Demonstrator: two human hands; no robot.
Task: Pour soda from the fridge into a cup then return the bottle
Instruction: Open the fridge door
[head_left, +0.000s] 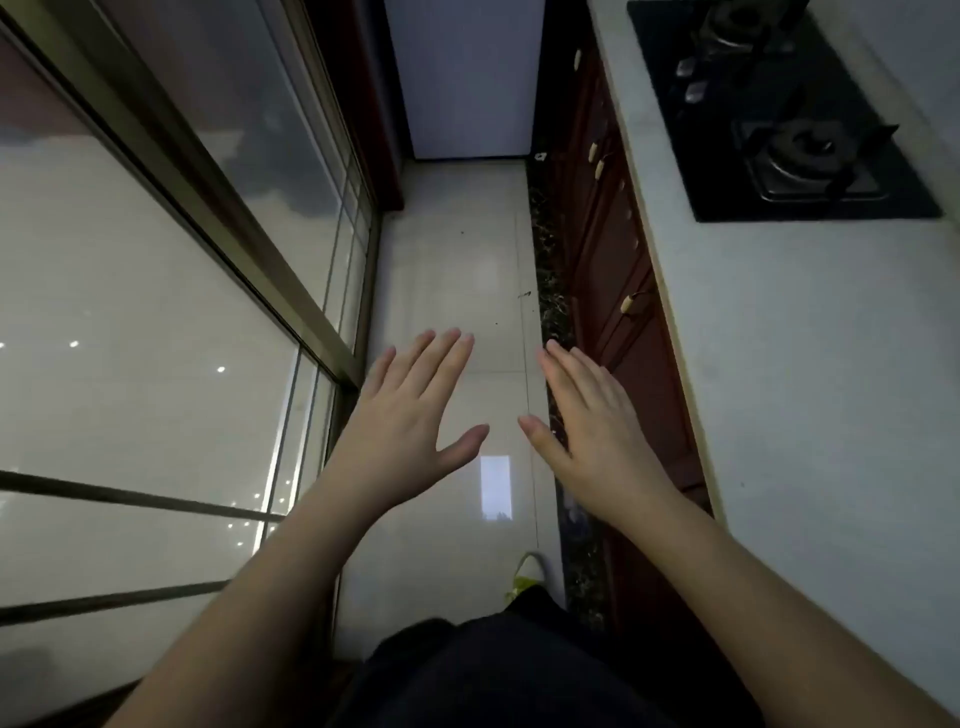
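Here, line by line, is what lies in front of you.

Left hand: your left hand (410, 415) is held out over the floor, back upward, fingers straight and slightly spread, thumb out to the side; it holds nothing.

Right hand: your right hand (597, 421) is held out beside it in the same way, fingers straight and close together, thumb pointing toward the left thumb; it holds nothing. The two thumb tips are near each other but apart.

Fridge: the pale white fridge with a flat closed door (467, 78) stands at the far end of the narrow aisle, well apart from both hands. The soda bottle and the cup do not show; you cannot tell from here where they are.

Floor: the glossy cream tiled floor (457, 270) runs from your feet to the fridge, with a bright rectangular reflection just below your thumbs.

Left side: a sliding glass door with a bronze metal frame (171, 171) lines the aisle.

Right side: dark red wooden cabinets with small pale handles (613, 249) sit under a light grey stone countertop (810, 364). A black glass two-burner gas hob (769, 114) is set into it.

Below: your dark trousers (498, 670) and one pale shoe with yellow-green trim (527, 571) show at the bottom edge.
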